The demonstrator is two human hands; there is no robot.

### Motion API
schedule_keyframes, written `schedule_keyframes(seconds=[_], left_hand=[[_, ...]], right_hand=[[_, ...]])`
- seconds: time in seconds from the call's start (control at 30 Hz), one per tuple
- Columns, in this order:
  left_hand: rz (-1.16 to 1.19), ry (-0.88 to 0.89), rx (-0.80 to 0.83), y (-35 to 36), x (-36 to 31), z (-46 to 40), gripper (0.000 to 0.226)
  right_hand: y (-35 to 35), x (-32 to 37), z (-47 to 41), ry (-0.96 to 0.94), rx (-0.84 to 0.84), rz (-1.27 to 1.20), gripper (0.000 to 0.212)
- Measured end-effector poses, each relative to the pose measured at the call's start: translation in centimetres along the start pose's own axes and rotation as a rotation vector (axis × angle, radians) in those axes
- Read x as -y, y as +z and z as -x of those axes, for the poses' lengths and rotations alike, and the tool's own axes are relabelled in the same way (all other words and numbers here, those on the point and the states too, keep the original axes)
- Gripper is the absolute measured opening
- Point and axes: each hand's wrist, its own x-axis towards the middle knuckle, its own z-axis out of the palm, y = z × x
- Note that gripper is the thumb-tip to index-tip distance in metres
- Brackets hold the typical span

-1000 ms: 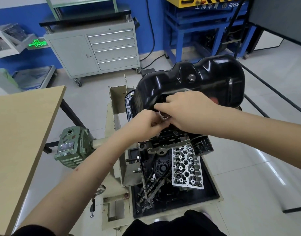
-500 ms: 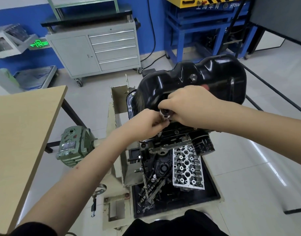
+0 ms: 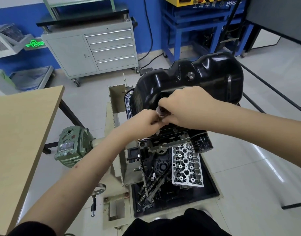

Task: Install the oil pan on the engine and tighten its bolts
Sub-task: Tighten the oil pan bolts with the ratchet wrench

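The pale grey floor (image 3: 248,167) fills most of the view. On the left, the wooden counter (image 3: 18,133) runs from the near edge toward the middle. Against the far blue wall stands a grey drawer cabinet (image 3: 95,50) on castors, and to its right a blue steel frame (image 3: 197,28).

In the centre a beige engine stand (image 3: 115,150) carries the engine (image 3: 171,138), with a green gearbox (image 3: 71,147) projecting from the stand's left side. The glossy black oil pan (image 3: 189,82) sits on top of the engine, its flange resting along the block; a drain plug (image 3: 190,75) shows on its near wall.

Below the engine, on the near side, a black tray (image 3: 209,189) holds a silver cylinder head (image 3: 186,166) on its right and a loose camshaft with small parts (image 3: 151,186) on its left. A black oil filter (image 3: 201,143) sticks out of the engine just beyond the cylinder head.

Both of the person's hands meet at the near flange of the oil pan. The right hand (image 3: 189,106) comes in from the right, its grip closed around a shiny metal socket tool (image 3: 160,111) whose round open end faces left. The left hand (image 3: 143,123) reaches up from the near left, its fingers curled and pinching at the tool just below the right hand; what exactly sits between the fingertips is hidden.
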Motion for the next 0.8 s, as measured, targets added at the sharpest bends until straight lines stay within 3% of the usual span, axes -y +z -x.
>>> schedule_keyframes(seconds=[0.1,0.2,0.33,0.47,0.53,0.6,0.67,0.8], left_hand=[[0.018,-0.026,-0.067,0.3,-0.1,0.2,0.038],[-0.019,-0.015,-0.108,0.7,-0.3,0.2,0.044],[-0.015,-0.017,-0.006,0.3,0.0,0.0,0.039],[0.008,-0.015,-0.022,0.4,0.1,0.1,0.022],[-0.014,0.007,-0.093,0.8,0.0,0.1,0.033],[-0.008,0.002,-0.127,0.8,-0.1,0.0,0.039],[0.002,0.003,-0.063,0.5,0.0,-0.1,0.035],[0.065,0.011,0.066,-0.1,0.4,0.0,0.027]], right_hand=[[-0.1,0.2,0.2,0.110,0.016,-0.035,0.046],[0.7,-0.1,0.0,0.074,-0.072,-0.047,0.030],[0.8,-0.8,0.1,-0.072,-0.072,0.026,0.034],[0.6,-0.4,0.4,0.062,-0.037,0.000,0.040],[0.6,0.0,0.4,0.111,-0.030,-0.043,0.048],[0.9,0.1,0.3,0.102,-0.059,-0.056,0.036],[1.1,0.0,0.3,0.060,-0.064,-0.071,0.026],[1.2,-0.2,0.3,-0.039,-0.054,0.040,0.027]])
